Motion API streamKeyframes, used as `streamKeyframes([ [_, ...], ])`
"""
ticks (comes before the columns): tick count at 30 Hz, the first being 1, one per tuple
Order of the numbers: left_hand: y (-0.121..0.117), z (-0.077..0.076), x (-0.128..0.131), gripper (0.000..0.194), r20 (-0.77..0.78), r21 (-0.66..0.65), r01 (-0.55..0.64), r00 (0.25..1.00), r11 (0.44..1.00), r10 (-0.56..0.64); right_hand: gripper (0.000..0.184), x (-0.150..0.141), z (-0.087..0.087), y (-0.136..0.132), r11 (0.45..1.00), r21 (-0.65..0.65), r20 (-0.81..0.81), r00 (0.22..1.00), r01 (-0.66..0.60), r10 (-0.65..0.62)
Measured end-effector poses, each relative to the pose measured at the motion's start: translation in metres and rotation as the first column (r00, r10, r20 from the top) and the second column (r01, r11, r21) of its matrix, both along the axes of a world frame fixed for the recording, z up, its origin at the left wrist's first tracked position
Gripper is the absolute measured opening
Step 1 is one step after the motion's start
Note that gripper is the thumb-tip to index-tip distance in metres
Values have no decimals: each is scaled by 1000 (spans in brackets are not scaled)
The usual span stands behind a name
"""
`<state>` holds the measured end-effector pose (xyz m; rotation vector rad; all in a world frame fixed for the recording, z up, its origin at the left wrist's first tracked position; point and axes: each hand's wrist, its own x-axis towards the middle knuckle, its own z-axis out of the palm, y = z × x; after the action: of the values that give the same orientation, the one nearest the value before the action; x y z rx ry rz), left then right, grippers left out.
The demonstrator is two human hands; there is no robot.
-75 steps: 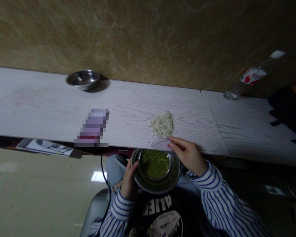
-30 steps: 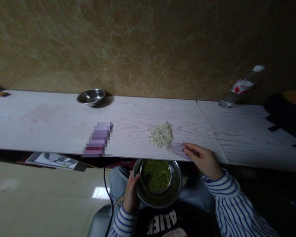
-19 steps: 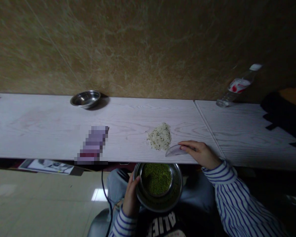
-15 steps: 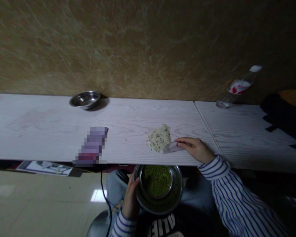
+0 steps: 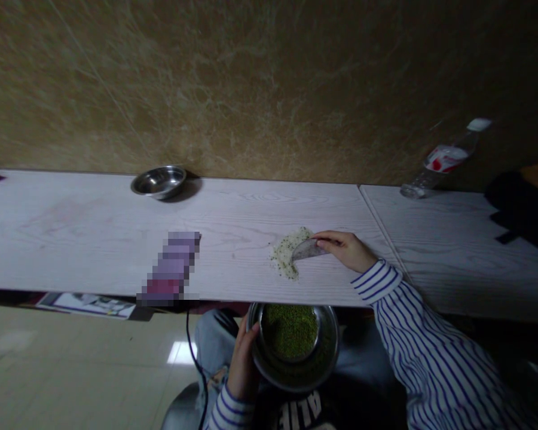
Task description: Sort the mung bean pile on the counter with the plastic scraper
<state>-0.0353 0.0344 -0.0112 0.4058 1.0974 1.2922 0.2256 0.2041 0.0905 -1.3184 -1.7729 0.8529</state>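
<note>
While the left hand (image 5: 244,361) is gripping a round silver metal bowl (image 5: 328,352) of green beans (image 5: 291,331) below the white wood-grain table (image 5: 242,209), I am observing the right hand (image 5: 347,249) pinching a grey, half-moon, plastic-looking scraper (image 5: 308,249) at a heap of white, green-flecked grain (image 5: 284,251). With that heap lying on the table, I am judging the work incomplete; I cannot quantify progress.

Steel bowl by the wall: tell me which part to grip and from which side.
I'd pinch the near rim of the steel bowl, coming from the front edge of the white table: its mouth faces up, its rim flares outward, and the wall close behind probably crowds the far side.
</note>
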Motion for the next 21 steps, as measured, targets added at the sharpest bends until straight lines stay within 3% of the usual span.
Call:
streamKeyframes([
  [5,0,1,3,53,32,-22,5,999,1000,-4,30,4,2,-8,995,10,-60,994,97,-96],
  [13,-4,1,4,51,85,-14,18,996,1000,-17,43,9,-9,-10,965,-12,-147,954,264,-262],
  [21,-4,-9,2,48,88,7,7,996,1000,-8,34,4,-10,0,954,19,-132,946,300,-295],
])
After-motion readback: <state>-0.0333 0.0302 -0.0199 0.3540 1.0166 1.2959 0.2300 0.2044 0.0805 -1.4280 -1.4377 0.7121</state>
